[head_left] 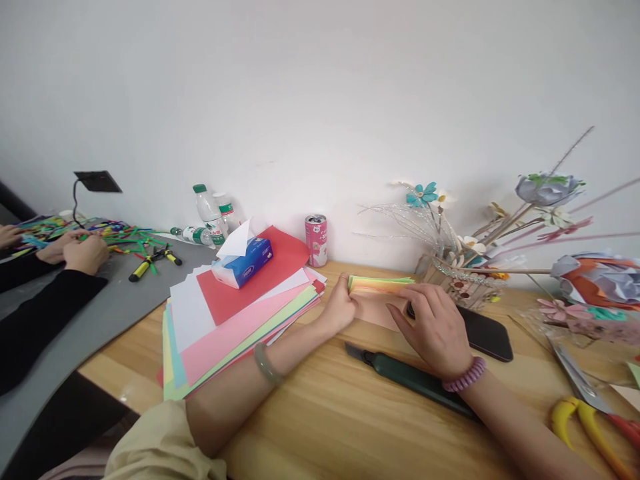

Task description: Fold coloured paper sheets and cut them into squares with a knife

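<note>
My left hand (341, 308) grips the left edge of a small stack of coloured paper (377, 285), green and yellow at the top with a peach sheet (373, 312) below. The stack is tilted up a little off the wooden table. My right hand (435, 327) is over the stack's right end, fingertips at its edge and thumb apart from the fingers. Below my right hand lies a dark green utility knife (410, 378) with its blade out. A black phone (485, 333) lies partly hidden behind that hand.
Large coloured sheets (240, 330) lie at left under a tissue pack (245, 262). A pink can (317, 240) stands by the wall. At right are paper flowers (465, 267) and yellow-handled scissors (583, 387). Another person's hands (80, 252) work at the grey table, near pliers (155, 260).
</note>
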Motion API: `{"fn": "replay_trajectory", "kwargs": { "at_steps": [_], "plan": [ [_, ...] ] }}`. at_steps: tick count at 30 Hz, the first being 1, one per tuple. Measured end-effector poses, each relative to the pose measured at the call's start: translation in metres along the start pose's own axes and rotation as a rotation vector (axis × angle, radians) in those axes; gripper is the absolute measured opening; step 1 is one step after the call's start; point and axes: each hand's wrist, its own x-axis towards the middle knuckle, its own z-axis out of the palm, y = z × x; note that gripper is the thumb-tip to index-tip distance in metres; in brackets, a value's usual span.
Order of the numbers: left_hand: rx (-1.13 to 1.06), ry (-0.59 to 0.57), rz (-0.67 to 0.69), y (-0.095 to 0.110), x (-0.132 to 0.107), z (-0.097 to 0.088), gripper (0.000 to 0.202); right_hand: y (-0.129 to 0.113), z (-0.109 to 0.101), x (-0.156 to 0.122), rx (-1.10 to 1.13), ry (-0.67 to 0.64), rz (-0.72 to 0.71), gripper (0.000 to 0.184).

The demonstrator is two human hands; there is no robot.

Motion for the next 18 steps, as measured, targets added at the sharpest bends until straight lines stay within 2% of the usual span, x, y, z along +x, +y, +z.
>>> {"fn": "replay_trajectory", "kwargs": {
  "at_steps": [3, 10, 14, 18],
  "plan": [
    [0.0, -0.015, 0.003, -0.0021, 0.0002, -0.0002, 0.041, -0.002, -0.002, 0.0009, 0.056, -0.012, 0.042, 0.025],
    [-0.017, -0.037, 0.003, -0.0032, -0.0005, -0.0015, 0.04, -0.0054, -0.0041, 0.0037, 0.118, -0.029, 0.284, 0.018],
    [-0.019, -0.012, -0.013, 0.0003, -0.0024, -0.0026, 0.039, -0.0048, -0.0045, 0.005, 0.092, -0.031, 0.265, 0.011],
    [-0.03, -0.004, -0.03, -0.0031, -0.001, -0.0013, 0.037, -0.0042, -0.0097, 0.0057, 0.126, -0.024, 0.169, 0.003]
  ]
}}
